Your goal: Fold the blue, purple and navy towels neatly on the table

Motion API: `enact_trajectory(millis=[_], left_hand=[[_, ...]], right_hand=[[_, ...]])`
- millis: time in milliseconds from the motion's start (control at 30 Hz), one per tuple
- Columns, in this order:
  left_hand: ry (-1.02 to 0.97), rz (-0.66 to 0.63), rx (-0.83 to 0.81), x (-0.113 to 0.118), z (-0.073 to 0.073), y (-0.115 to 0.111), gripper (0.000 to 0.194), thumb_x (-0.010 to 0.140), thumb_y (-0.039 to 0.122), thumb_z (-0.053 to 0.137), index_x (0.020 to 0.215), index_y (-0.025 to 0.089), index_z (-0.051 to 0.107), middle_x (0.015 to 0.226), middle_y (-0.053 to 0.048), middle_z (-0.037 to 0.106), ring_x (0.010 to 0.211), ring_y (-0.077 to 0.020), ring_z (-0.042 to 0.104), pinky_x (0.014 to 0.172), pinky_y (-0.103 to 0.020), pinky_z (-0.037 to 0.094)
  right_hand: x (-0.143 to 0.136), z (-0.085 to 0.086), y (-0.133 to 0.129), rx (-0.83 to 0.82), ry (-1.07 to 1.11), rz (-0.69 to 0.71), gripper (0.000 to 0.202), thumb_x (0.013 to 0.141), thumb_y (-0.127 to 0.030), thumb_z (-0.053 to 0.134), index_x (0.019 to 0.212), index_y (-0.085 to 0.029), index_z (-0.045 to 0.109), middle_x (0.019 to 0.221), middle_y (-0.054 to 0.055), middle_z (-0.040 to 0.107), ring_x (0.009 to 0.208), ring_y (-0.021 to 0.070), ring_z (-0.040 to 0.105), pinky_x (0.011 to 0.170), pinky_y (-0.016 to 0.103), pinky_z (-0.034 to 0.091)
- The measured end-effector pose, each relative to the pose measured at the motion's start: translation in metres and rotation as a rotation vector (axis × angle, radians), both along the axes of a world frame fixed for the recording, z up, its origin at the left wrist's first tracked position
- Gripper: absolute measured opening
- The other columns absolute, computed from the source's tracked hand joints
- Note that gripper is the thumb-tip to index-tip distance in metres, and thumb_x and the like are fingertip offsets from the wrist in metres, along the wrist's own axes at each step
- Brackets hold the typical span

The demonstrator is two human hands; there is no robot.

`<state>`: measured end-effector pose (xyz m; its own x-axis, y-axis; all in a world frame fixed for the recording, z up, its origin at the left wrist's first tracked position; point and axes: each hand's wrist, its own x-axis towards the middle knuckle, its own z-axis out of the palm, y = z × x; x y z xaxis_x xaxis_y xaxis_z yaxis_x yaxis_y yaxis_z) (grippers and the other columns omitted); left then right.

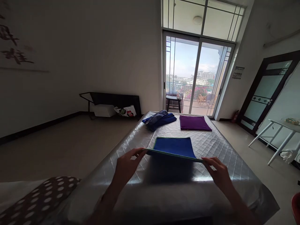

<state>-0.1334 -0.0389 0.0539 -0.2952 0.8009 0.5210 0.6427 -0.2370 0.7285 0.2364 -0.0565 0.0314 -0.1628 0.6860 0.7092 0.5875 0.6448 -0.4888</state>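
Observation:
A blue cloth [173, 147] with green edging lies on the silvery quilted cover, its near edge lifted. My left hand [130, 162] pinches the near left corner, and my right hand [217, 170] pinches the near right corner. Between the two hands the raised edge is stretched nearly straight. Farther back on the right, a purple cloth [195, 123] lies flat. A crumpled pile of dark blue cloth [159, 120] sits at the back left of the cover.
The silvery cover [225, 147] spans the table. Brown polka-dot fabric [44, 197] is at the lower left. A black bench [112, 99] stands by the wall, a white-legged table [281, 125] at the right. Glass sliding doors [199, 75] are behind.

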Motion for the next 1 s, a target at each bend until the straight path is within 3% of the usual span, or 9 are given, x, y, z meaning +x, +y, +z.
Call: enact_trajectory(millis=[100, 233, 300, 367, 500, 600, 800, 900, 1000], left_hand=[[0.053, 0.027, 0.126, -0.003, 0.034, -0.005, 0.051, 0.077, 0.075, 0.057, 0.079, 0.027, 0.074, 0.08, 0.0, 0.076, 0.072, -0.0185, 0.068, 0.072, -0.029, 0.055], [0.154, 0.012, 0.265, -0.002, 0.094, -0.007, 0.054, 0.079, 0.075, 0.056, 0.079, 0.024, 0.073, 0.086, 0.0, 0.071, 0.074, -0.0144, 0.063, 0.075, -0.028, 0.054], [0.126, 0.017, 0.24, -0.002, 0.123, -0.005, 0.059, 0.079, 0.076, 0.056, 0.085, 0.02, 0.073, 0.091, 0.0, 0.07, 0.07, -0.011, 0.059, 0.072, -0.028, 0.053], [0.067, 0.012, 0.157, -0.002, 0.149, 0.0, 0.06, 0.081, 0.072, 0.058, 0.097, 0.015, 0.072, 0.081, 0.002, 0.068, 0.063, -0.0087, 0.054, 0.07, -0.028, 0.051], [0.007, -0.058, 0.041, -0.004, 0.185, 0.018, 0.051, 0.081, 0.054, 0.068, 0.107, 0.01, 0.071, 0.057, 0.007, 0.056, 0.058, -0.0084, 0.052, 0.066, -0.026, 0.046], [0.053, -0.139, -0.033, -0.007, 0.197, 0.043, 0.041, 0.08, 0.047, 0.069, 0.106, 0.014, 0.074, 0.054, 0.007, 0.054, 0.055, -0.0083, 0.049, 0.059, -0.022, 0.042], [0.135, -0.159, -0.133, -0.011, 0.198, 0.111, 0.037, 0.081, 0.047, 0.065, 0.097, 0.014, 0.074, 0.05, 0.004, 0.058, 0.048, -0.0124, 0.053, 0.051, -0.023, 0.043], [0.121, -0.137, -0.005, -0.011, 0.2, 0.131, 0.033, 0.085, 0.042, 0.059, 0.096, 0.013, 0.072, 0.055, 0.002, 0.063, 0.053, -0.0145, 0.061, 0.063, -0.027, 0.052], [0.05, -0.117, 0.113, -0.013, 0.192, 0.131, 0.031, 0.086, 0.04, 0.058, 0.099, 0.014, 0.07, 0.063, 0.0, 0.07, 0.066, -0.0174, 0.069, 0.077, -0.032, 0.055]], right_hand=[[0.007, 0.053, 0.006, 0.117, -0.038, -0.007, 0.022, 0.094, -0.039, 0.062, 0.112, -0.035, 0.075, 0.079, 0.001, 0.074, 0.067, 0.0173, 0.068, 0.064, 0.032, 0.061], [0.012, 0.12, 0.02, 0.227, -0.095, -0.049, 0.023, 0.091, -0.045, 0.066, 0.108, -0.033, 0.076, 0.079, -0.001, 0.074, 0.065, 0.0152, 0.067, 0.063, 0.029, 0.058], [0.012, 0.149, 0.028, 0.264, -0.121, -0.079, 0.025, 0.091, -0.048, 0.065, 0.107, -0.032, 0.077, 0.084, -0.001, 0.076, 0.068, 0.0153, 0.068, 0.065, 0.029, 0.057], [0.012, 0.174, 0.038, 0.279, -0.138, -0.11, 0.029, 0.092, -0.05, 0.062, 0.107, -0.03, 0.077, 0.087, -0.001, 0.076, 0.07, 0.0159, 0.069, 0.068, 0.03, 0.057], [0.013, 0.208, 0.066, 0.245, -0.169, -0.122, 0.034, 0.092, -0.053, 0.06, 0.108, -0.029, 0.077, 0.091, 0.0, 0.077, 0.072, 0.0177, 0.07, 0.071, 0.033, 0.057], [0.013, 0.217, 0.099, 0.207, -0.229, -0.106, 0.032, 0.09, -0.052, 0.062, 0.102, -0.028, 0.078, 0.087, -0.001, 0.077, 0.074, 0.0198, 0.071, 0.075, 0.036, 0.057], [-0.002, 0.221, 0.164, 0.138, -0.369, -0.106, 0.025, 0.091, -0.039, 0.059, 0.092, -0.024, 0.078, 0.076, -0.002, 0.077, 0.069, 0.0185, 0.071, 0.08, 0.036, 0.055], [-0.012, 0.226, 0.173, 0.163, -0.304, -0.134, 0.027, 0.095, -0.036, 0.055, 0.096, -0.021, 0.077, 0.081, 0.001, 0.078, 0.069, 0.0174, 0.07, 0.079, 0.034, 0.055], [-0.018, 0.221, 0.167, 0.198, -0.21, -0.138, 0.029, 0.097, -0.038, 0.053, 0.1, -0.021, 0.076, 0.093, 0.004, 0.078, 0.075, 0.0175, 0.071, 0.078, 0.033, 0.055]])
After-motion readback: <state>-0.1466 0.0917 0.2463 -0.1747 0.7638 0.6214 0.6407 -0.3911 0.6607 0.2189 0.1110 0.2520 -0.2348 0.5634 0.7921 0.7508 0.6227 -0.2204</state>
